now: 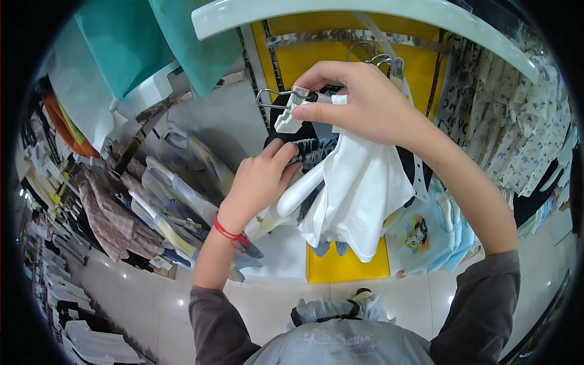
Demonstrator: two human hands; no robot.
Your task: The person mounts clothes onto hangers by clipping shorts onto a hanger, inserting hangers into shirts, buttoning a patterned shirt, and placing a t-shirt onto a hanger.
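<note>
My right hand (377, 103) pinches a white plastic hanger piece (288, 121) between thumb and fingers, close to its metal hook (263, 97). Below that hand hangs a white shirt (365, 194), and the rounded white arm of a hanger (298, 194) sticks out at its left side. My left hand (258, 182), with a red cord bracelet (230, 234) on the wrist, has its fingers closed at the gathered waistband of a dark blue garment (313, 152). The shirt and hanger arm cover most of that garment.
A metal rail (359, 39) crosses the yellow back panel (316, 27), under a white shelf edge (340, 9). Clothes hang on both sides, with patterned shirts (511, 134) at right and checked shirts (109, 213) at left. A yellow block (350, 267) stands below.
</note>
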